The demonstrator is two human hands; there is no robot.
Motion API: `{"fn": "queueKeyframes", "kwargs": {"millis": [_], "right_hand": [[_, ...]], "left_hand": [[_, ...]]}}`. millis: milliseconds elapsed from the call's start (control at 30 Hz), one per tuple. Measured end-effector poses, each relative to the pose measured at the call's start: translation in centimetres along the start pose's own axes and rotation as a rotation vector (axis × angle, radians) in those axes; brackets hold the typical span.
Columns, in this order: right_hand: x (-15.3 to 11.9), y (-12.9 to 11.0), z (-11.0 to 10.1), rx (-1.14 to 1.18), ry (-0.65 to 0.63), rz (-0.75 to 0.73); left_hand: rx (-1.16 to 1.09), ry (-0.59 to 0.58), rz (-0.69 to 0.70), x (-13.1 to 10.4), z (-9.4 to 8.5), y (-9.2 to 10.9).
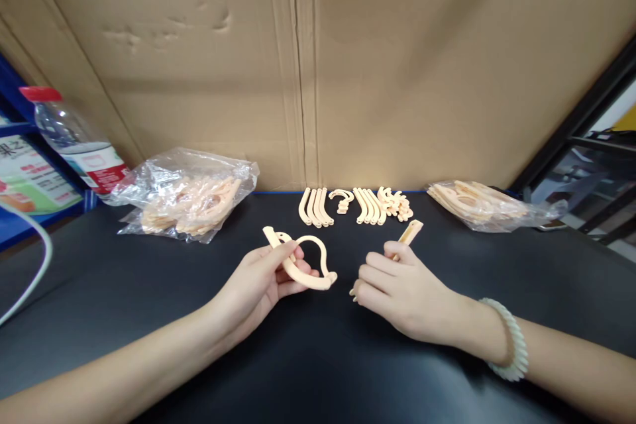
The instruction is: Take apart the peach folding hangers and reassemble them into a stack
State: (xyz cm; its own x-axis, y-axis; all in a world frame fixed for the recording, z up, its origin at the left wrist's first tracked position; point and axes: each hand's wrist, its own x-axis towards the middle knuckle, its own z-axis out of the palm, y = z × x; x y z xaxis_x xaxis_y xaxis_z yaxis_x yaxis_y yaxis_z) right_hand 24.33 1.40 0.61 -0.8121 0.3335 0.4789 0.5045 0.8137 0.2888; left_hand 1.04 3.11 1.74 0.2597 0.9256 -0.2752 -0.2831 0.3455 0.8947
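Observation:
My left hand (pixel 271 278) is closed around a cream curved plastic arm (pixel 311 280), pinching it between thumb and fingers. A thinner curved hook-like piece (pixel 322 248) meets the arm at its right end, and together they form a loop. To the right, my right hand (pixel 397 291) is wrapped around a cream plastic strip (pixel 411 232). The strip's upper end sticks out above the fist, and small cream tips (pixel 353 293) show below the fingers. The middle of what it grips is hidden. The two hands are apart, above the dark table (pixel 308 358).
Behind my hands lie curved arms (pixel 316 207), more arms (pixel 368 205), hooks (pixel 342 197) and a pile of small pieces (pixel 396 204). Clear bags of cream parts lie left (pixel 189 199) and right (pixel 477 202). A bottle (pixel 79 139), white cable (pixel 42 245) and cardboard wall (pixel 397 66) border the table.

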Motion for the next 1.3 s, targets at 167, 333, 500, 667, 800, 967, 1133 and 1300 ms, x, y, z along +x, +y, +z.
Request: {"fn": "queueKeyframes", "kwargs": {"millis": [167,333,500,667,800,967,1133,1300], "right_hand": [[-1.0,2.4,0.6,0.184,0.002,0.169],[-2.1,5.6,0.4,0.101,-0.018,0.296],[-2.8,8.3,0.1,-0.133,-0.015,0.275],[-1.9,9.4,0.6,-0.071,0.06,0.314],[-0.2,9.4,1.2,0.052,0.08,0.278],[1.1,9.7,2.8,0.097,0.09,0.26],[1.2,9.5,5.1,0.156,0.118,0.255],[1.1,9.1,6.1,0.191,0.102,0.294]], "left_hand": [[0.03,-0.019,0.022,0.2,-0.3,0.2],[0.052,-0.047,0.035,-0.2,-0.3,-0.1],[0.064,-0.066,0.038,-0.2,-0.3,-0.1],[0.07,-0.084,0.046,-0.1,-0.4,-0.2],[0.091,-0.085,0.056,-0.4,-0.3,-0.2],[0.096,-0.09,0.063,-0.5,-0.4,-0.3],[0.082,-0.116,0.059,-0.2,-0.7,-0.5],[0.085,-0.119,0.061,-0.2,-0.7,-0.4]]}}
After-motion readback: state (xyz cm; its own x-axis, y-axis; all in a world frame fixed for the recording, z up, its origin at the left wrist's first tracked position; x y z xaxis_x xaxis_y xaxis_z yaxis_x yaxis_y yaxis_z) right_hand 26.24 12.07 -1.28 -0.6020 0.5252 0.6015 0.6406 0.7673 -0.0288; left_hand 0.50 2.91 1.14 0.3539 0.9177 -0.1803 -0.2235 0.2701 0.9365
